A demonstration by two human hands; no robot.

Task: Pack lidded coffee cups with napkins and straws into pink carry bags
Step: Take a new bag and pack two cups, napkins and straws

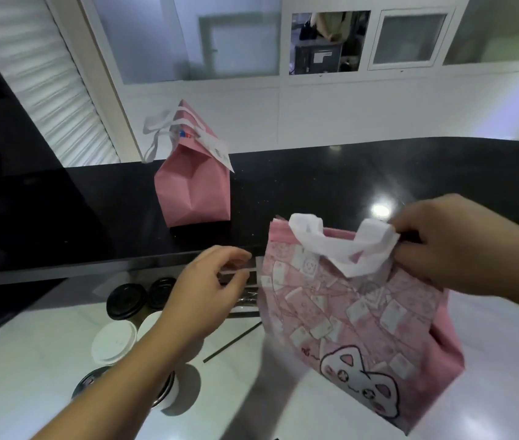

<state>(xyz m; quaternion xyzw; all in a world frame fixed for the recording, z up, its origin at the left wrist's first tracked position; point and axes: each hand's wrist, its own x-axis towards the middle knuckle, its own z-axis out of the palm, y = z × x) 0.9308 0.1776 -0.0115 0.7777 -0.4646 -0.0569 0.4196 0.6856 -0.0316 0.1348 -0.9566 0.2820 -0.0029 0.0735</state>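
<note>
A pink carry bag [359,331] with a cat print and white handles stands on the white counter at the right. My right hand [445,246] pinches its white handles [363,246] at the bag's top right. My left hand [207,290] hovers left of the bag with fingers curled around what looks like a thin clear-wrapped straw [239,270]. Several lidded cups sit below my left arm: black lids [126,300] at the back, a white lid [114,341] nearer. A second pink bag [193,182] stands closed on the black ledge behind.
A thin dark straw [233,342] lies on the white counter [30,392] between the cups and the bag. A raised black ledge [347,179] runs across behind the counter. A white partition with windows rises beyond it.
</note>
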